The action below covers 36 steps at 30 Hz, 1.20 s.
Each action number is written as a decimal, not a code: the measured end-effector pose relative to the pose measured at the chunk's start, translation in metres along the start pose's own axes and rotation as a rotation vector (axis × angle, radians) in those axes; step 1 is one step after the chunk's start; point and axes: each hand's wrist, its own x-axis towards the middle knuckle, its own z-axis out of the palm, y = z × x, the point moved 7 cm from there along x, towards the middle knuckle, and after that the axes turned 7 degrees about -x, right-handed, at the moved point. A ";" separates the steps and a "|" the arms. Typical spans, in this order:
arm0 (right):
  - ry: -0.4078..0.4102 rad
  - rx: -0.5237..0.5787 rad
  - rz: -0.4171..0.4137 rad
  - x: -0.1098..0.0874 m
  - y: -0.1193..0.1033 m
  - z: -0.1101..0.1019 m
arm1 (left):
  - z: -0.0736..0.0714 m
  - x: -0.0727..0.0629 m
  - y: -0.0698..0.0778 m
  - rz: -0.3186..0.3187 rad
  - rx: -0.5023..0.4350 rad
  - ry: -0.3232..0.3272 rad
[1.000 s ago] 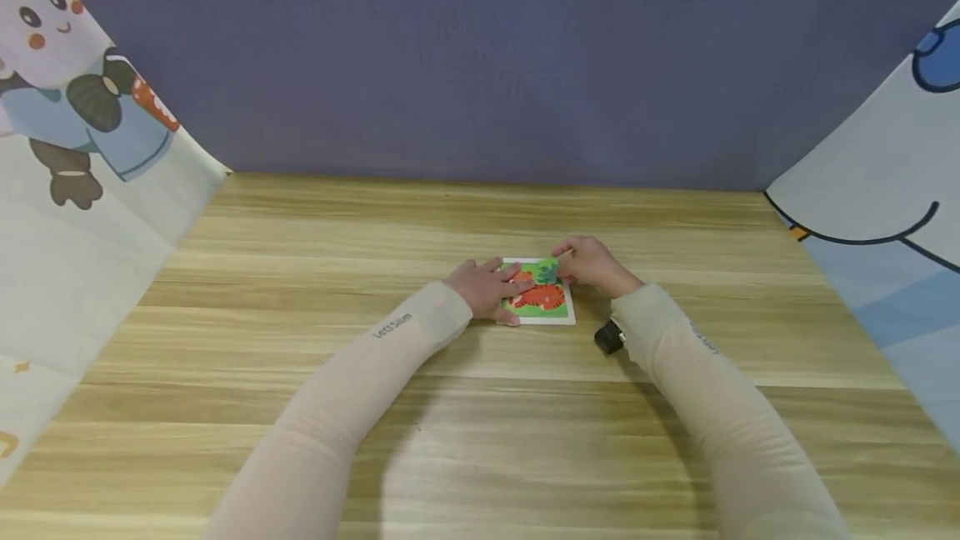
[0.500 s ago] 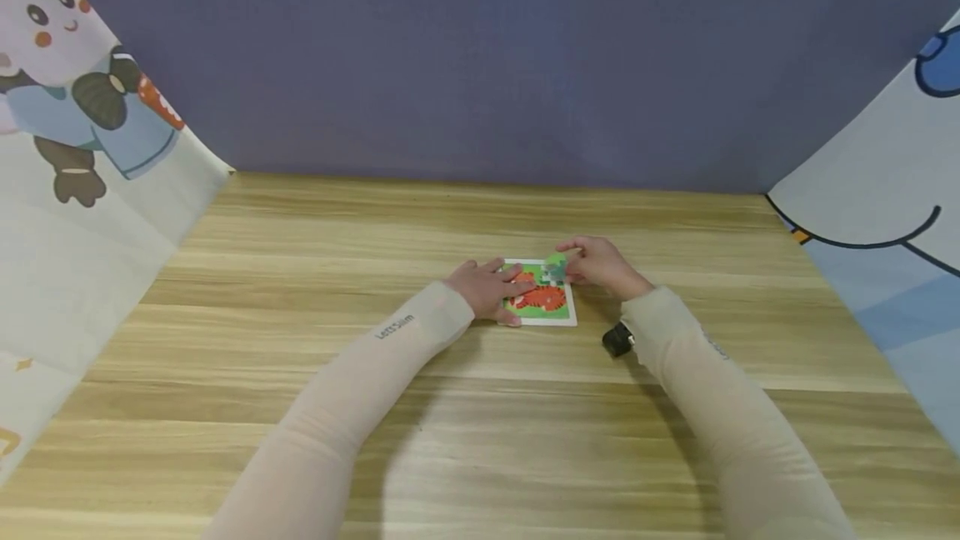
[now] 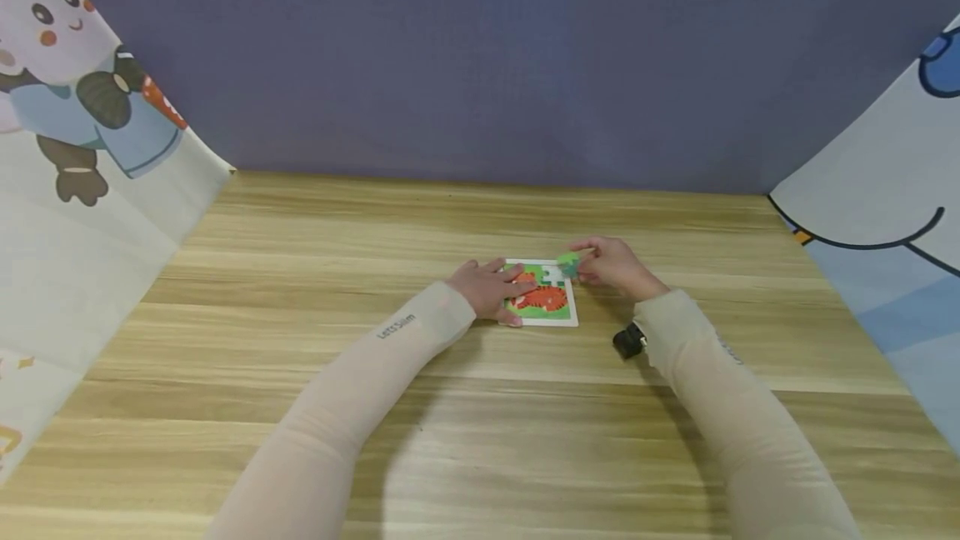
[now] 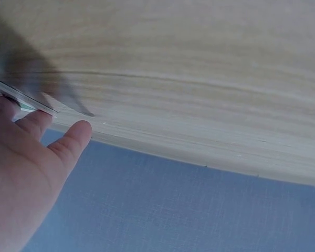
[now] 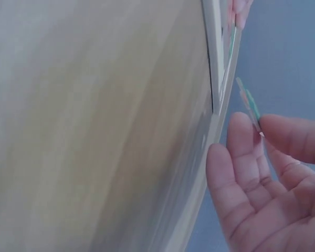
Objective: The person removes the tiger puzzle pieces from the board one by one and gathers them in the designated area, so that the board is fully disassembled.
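A small framed jigsaw puzzle (image 3: 542,300) with an orange tiger on green lies on the table. My left hand (image 3: 483,288) rests spread over its left side, its straight fingers reaching onto the picture and partly hiding it. In the right wrist view a thin green jigsaw piece (image 5: 249,102) is pinched between the thumb and a finger of my right hand (image 5: 273,173). That hand hovers by the frame's upper right corner, with the piece raised over the border. A white patch (image 3: 552,274) shows inside the frame at the upper right.
The wood-grain table (image 3: 480,440) spreads around the puzzle. A dark blue-grey wall (image 3: 480,65) stands behind it. Printed cloths hang at both sides. A small black device (image 3: 628,342) sits at the right wrist.
My right hand has lifted the green piece from the puzzle's upper right and drawn it rightward, baring the white patch. My left hand has stayed put.
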 end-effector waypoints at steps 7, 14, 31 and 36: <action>0.016 0.036 0.016 -0.001 0.006 -0.009 | 0.002 0.002 -0.002 -0.008 0.020 -0.001; 0.023 0.036 0.008 -0.005 0.012 -0.021 | 0.000 0.000 -0.001 -0.011 0.011 -0.005; 0.033 0.251 0.057 -0.011 0.033 -0.045 | -0.001 -0.004 0.002 -0.001 0.004 0.005; 0.040 0.309 0.058 -0.013 0.039 -0.050 | 0.000 -0.004 0.001 -0.003 -0.009 0.004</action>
